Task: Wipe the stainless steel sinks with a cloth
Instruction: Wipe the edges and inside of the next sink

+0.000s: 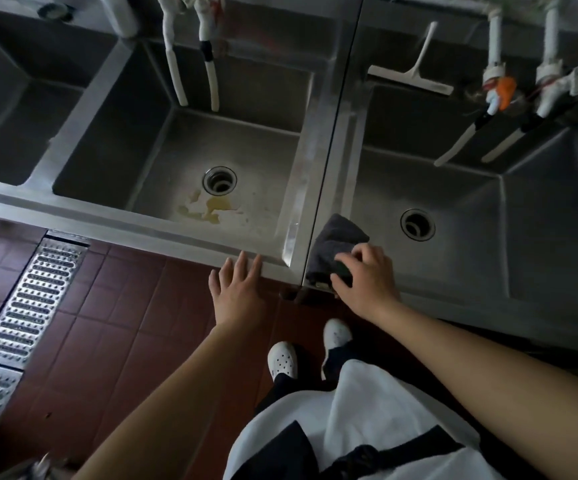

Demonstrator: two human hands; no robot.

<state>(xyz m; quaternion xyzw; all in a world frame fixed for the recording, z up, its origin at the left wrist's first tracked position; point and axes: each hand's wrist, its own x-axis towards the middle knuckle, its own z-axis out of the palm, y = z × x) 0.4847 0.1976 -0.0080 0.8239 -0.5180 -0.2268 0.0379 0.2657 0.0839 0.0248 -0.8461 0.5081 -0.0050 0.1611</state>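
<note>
From the head camera, three stainless steel sink basins show in a row: a far-left basin (10, 109) cut off by the frame edge, a middle basin (121, 140), and a right basin (540, 216). The middle and right basins each have one round drain, the middle drain (219, 180) and the right drain (417, 224). Four white hose spouts hang from the back wall: two (194, 77) over the middle basin, two (481, 140) over the right one. One white squeegee (415, 69) rests on the back ledge of the right basin.

The middle basin holds a yellowish puddle (211, 209) just in front of its drain. The right basin's floor holds nothing that can be made out apart from its drain.

One dark grey folded cloth (332, 247) lies over the near left corner of the right basin, on the rim beside the seam between the two sink units. The right hand (363, 278) rests on top of it, fingers curled down over the cloth's near part and gripping it. The left hand (237, 289) is apart from the cloth, to its left, fingers straight and slightly spread, fingertips touching the front rim of the middle basin and holding nothing.

Below, two white perforated clogs (282, 358) stand on dark red floor tiles (124, 306), and one metal floor drain grate (28, 306) runs at the left.
</note>
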